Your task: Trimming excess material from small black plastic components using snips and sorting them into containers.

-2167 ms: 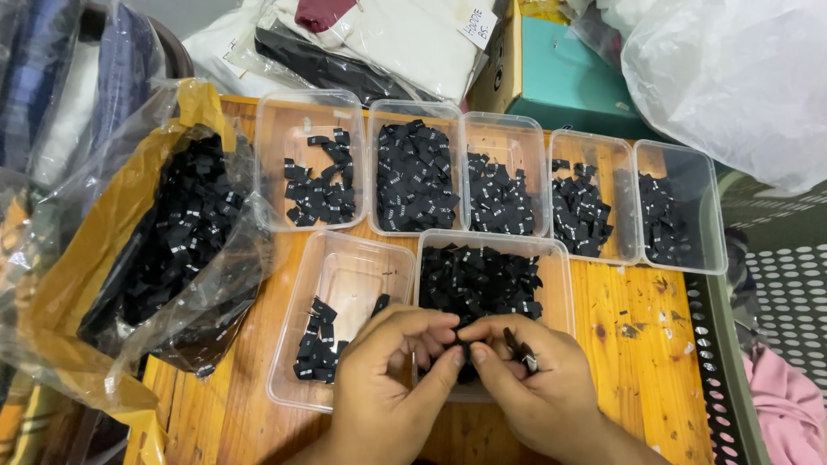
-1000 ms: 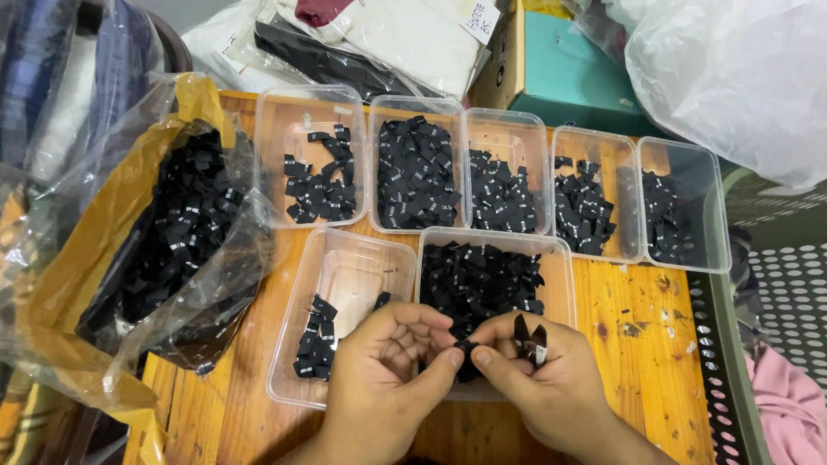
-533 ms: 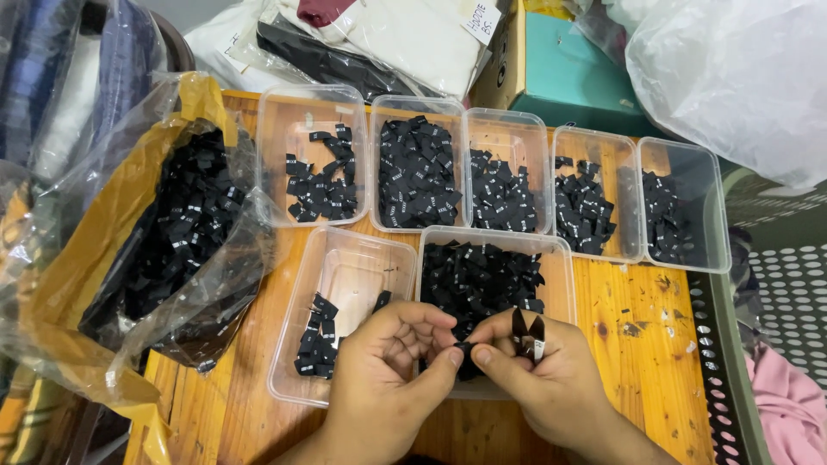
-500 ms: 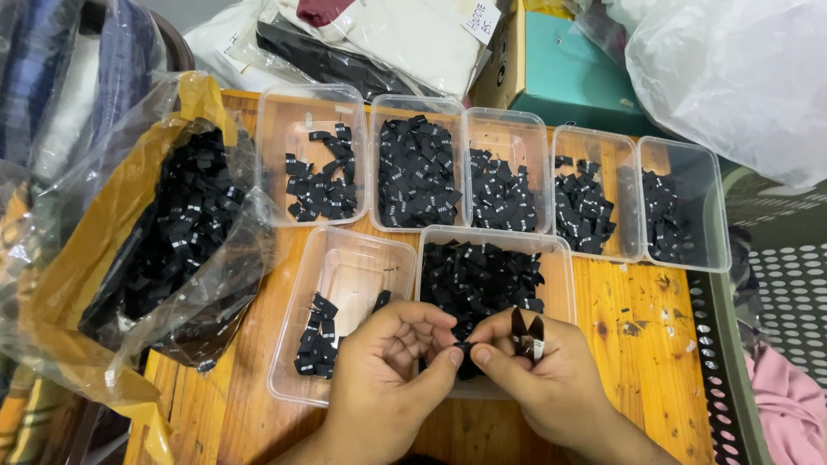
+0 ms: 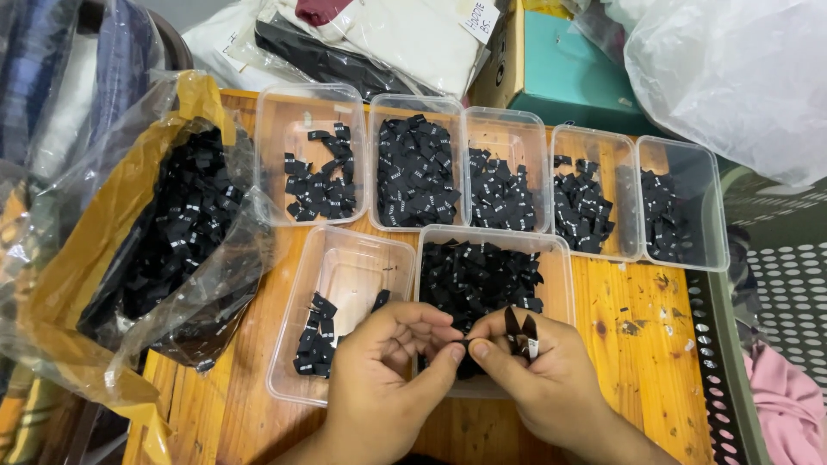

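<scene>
A small black label (image 5: 463, 347) is pinched between the thumbs and forefingers of the left hand (image 5: 388, 379) and the right hand (image 5: 538, 383), whose tips meet over the near edge of a clear tub (image 5: 560, 275). A few more labels (image 5: 521, 331) are clamped upright between the right hand's fingers. The tub just beyond is filled with black labels; a sparser tub (image 5: 345, 258) lies beside the left hand. Five more tubs are lined up behind, and a plastic bag (image 5: 172, 232) of labels is set at the left.

five tubs (image 5: 508, 172) behind, two tubs (image 5: 345, 267) nearer, bag (image 5: 164, 241) left
</scene>
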